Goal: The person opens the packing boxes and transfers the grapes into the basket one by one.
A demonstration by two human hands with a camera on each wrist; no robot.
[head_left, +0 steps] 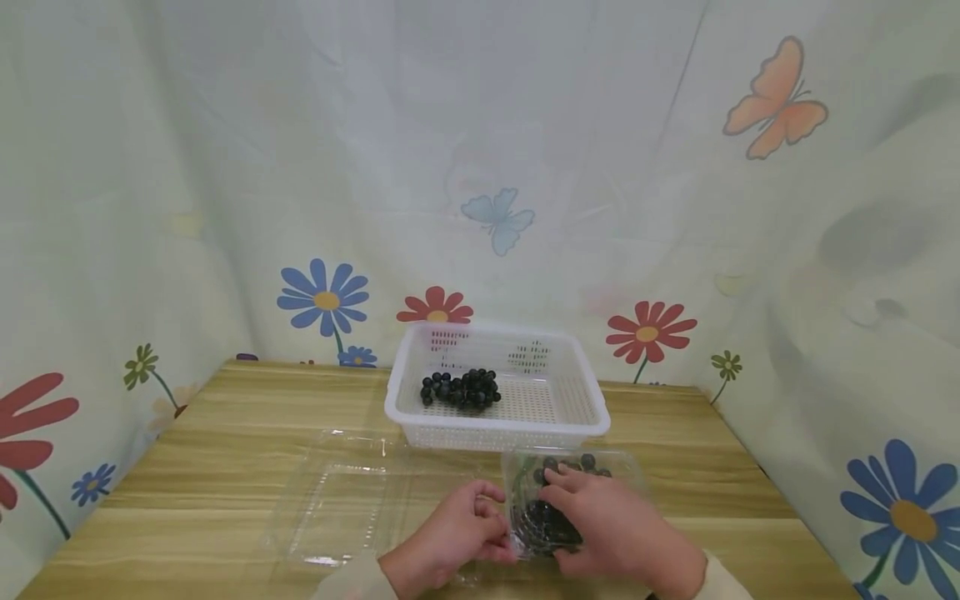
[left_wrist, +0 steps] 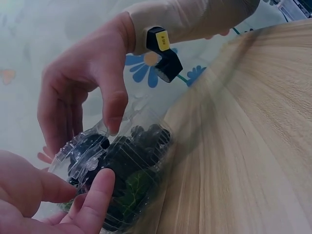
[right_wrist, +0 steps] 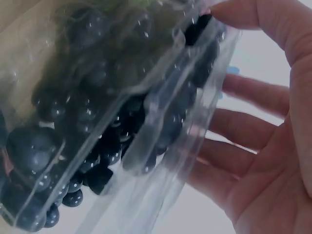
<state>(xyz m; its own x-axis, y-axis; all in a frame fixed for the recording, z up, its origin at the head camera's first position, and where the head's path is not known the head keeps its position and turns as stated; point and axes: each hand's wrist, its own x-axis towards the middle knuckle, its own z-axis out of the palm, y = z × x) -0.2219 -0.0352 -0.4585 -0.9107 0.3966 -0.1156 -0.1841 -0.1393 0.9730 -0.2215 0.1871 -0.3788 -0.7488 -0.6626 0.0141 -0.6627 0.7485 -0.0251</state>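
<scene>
Dark grapes fill a clear plastic clamshell box at the front right of the table, with something leafy green inside. My right hand reaches over the top of this box, its fingers toward the far side and its thumb at the near edge; its spread fingers also show in the right wrist view. At the box's left side, the fingers and thumb of my left hand grip the rim near a corner. Whether the lid is fully fastened cannot be seen.
Behind the box stands a white perforated basket with a bunch of dark grapes in its left part. A clear plastic container lies spread on the wooden table to the left. A flower-printed curtain encloses the back and sides.
</scene>
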